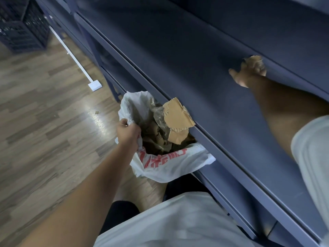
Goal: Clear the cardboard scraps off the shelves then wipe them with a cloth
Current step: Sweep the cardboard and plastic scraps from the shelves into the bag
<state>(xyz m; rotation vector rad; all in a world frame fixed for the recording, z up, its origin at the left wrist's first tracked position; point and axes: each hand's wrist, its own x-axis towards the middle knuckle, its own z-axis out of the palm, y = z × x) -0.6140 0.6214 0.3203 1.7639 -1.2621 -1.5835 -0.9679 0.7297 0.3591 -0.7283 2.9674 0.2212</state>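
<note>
A dark blue metal shelf (187, 56) runs diagonally across the view. My right hand (247, 73) reaches onto it and is closed on a small cardboard scrap (255, 59) at the shelf's back. My left hand (127, 132) grips the rim of a white plastic bag (170, 163) with red print, held open below the shelf's front edge. The bag holds cardboard pieces and clear plastic. A torn brown cardboard scrap (176, 116) leans over the shelf edge above the bag's mouth.
A wooden floor (44, 104) lies to the left, with a tiny scrap (96, 112) on it. A dark plastic crate (21, 24) stands at the top left. A white strip with a socket (95, 85) runs along the floor. Lower shelves (249, 207) sit under the bag.
</note>
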